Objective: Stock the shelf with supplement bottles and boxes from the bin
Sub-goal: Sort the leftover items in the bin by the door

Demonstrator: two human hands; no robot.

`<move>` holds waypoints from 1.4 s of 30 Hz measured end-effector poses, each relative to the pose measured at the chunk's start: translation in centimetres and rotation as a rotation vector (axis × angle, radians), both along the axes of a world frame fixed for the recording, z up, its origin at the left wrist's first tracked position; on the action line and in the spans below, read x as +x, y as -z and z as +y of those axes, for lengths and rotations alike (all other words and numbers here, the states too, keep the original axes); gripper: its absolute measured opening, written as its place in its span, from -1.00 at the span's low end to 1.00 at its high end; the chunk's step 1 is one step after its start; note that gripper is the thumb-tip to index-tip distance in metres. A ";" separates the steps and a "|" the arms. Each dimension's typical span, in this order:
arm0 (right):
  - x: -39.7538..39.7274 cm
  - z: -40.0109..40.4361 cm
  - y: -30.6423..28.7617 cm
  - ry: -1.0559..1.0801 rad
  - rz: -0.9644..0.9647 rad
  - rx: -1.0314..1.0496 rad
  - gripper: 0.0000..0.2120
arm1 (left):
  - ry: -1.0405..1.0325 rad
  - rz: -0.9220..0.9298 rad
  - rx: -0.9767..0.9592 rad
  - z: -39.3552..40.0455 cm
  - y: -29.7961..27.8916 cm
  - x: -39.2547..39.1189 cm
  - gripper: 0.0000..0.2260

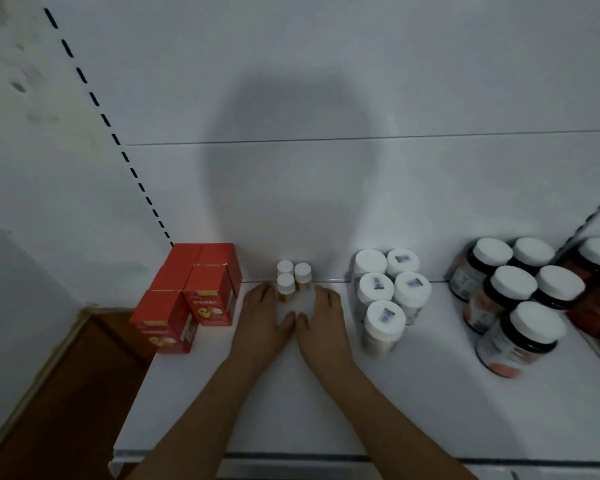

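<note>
Both flat, empty: left hand (261,315) and right hand (327,318) flank small bottles (292,279).

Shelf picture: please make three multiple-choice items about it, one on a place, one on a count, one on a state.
1. Where do the red boxes stand on the shelf?
A. left end
B. right end
C. middle

2. How many small bottles stand between the hands?
A. one
B. three
C. six

3. How are the left hand and right hand?
A. both gripping a bottle
B. both flat on the shelf
C. one lifting a box

Answers: 1 A, the boxes are by the left upright. 2 B, three small white caps show. 3 B, the fingers lie straight on the shelf, holding nothing.
</note>
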State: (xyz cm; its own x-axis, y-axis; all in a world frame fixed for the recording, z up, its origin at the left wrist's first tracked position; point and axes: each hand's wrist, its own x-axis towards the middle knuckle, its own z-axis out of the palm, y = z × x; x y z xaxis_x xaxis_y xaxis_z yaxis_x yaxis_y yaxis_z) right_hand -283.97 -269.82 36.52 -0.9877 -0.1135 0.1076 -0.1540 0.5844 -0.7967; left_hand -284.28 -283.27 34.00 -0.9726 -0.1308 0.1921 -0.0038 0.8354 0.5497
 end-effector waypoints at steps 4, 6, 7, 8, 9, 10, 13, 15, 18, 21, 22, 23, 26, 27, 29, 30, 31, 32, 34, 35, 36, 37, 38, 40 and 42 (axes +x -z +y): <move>4.4 1.2 -1.7 0.042 0.026 -0.003 -0.45 | -0.053 -0.069 0.088 1.1 -0.5 4.5 -0.42; 6.7 2.2 -3.4 0.054 0.077 -0.051 -0.46 | -0.065 -0.045 0.147 2.0 -1.3 7.3 -0.44; 7.9 2.9 -4.2 0.056 0.118 -0.062 -0.47 | -0.071 -0.012 0.183 2.6 -1.7 8.6 -0.46; 9.1 3.7 -5.0 0.063 0.164 -0.063 -0.48 | -0.072 0.038 0.206 3.4 -2.2 9.8 -0.50; 10.5 4.6 -5.8 0.078 0.202 -0.061 -0.49 | -0.064 0.103 0.211 4.3 -2.8 11.0 -0.55; 12.0 5.8 -6.5 0.105 0.236 -0.060 -0.51 | -0.050 0.167 0.220 5.4 -3.5 12.2 -0.59; 16.8 10.9 -8.3 0.223 0.324 -0.033 -0.55 | 0.094 0.261 0.298 10.3 -5.6 15.4 -0.70; 20.1 15.3 -9.5 0.312 0.360 0.037 -0.58 | 0.286 0.266 0.320 14.5 -6.4 17.3 -0.73; 25.1 22.5 -10.6 0.489 0.368 0.122 -0.58 | 0.608 0.211 0.277 21.8 -6.6 20.2 -0.70; 29.9 29.2 -11.3 0.627 0.316 0.165 -0.55 | 0.827 0.134 0.211 28.3 -6.4 23.4 -0.66; 31.4 31.3 -11.4 0.669 0.302 0.176 -0.55 | 0.884 0.112 0.190 30.2 -6.4 24.5 -0.65; 32.7 33.4 -11.5 0.708 0.295 0.187 -0.55 | 0.934 0.092 0.167 32.0 -6.2 25.4 -0.64; 36.5 39.5 -11.3 0.810 0.281 0.192 -0.55 | 1.052 0.038 0.102 37.1 -5.6 28.1 -0.62; 37.6 41.5 -11.1 0.839 0.277 0.185 -0.55 | 1.082 0.015 0.090 38.8 -5.4 28.9 -0.61; 39.8 45.4 -10.5 0.882 0.257 0.167 -0.54 | 1.142 -0.010 0.073 42.7 -4.9 30.3 -0.60; 40.7 47.5 -10.2 0.894 0.246 0.159 -0.53 | 1.168 -0.019 0.069 44.8 -4.7 30.9 -0.60; 41.7 49.6 -10.0 0.901 0.244 0.155 -0.53 | 1.194 -0.035 0.065 47.3 -4.3 31.6 -0.60; 42.7 51.9 -9.9 0.908 0.242 0.156 -0.52 | 1.223 -0.048 0.062 50.0 -4.1 32.3 -0.60; 44.7 56.6 -10.0 0.918 0.224 0.154 -0.49 | 1.293 -0.067 0.043 55.6 -3.9 33.7 -0.58; 45.6 58.9 -10.1 0.916 0.219 0.161 -0.48 | 1.325 -0.077 0.018 58.4 -3.9 34.5 -0.58; 46.6 61.3 -10.1 0.912 0.215 0.181 -0.48 | 1.349 -0.080 -0.010 61.2 -3.9 35.2 -0.57; 47.5 63.8 -10.1 0.913 0.205 0.204 -0.47 | 1.370 -0.077 -0.023 63.7 -3.9 35.7 -0.57; 48.2 66.1 -10.1 0.918 0.188 0.222 -0.45 | 1.387 -0.078 -0.028 66.1 -3.9 36.2 -0.56; 49.3 70.5 -10.1 0.939 0.154 0.237 -0.41 | 1.403 -0.084 -0.050 70.3 -3.9 36.7 -0.54; 49.8 74.4 -9.8 0.968 0.133 0.248 -0.40 | 1.404 -0.076 -0.066 73.8 -3.7 36.7 -0.54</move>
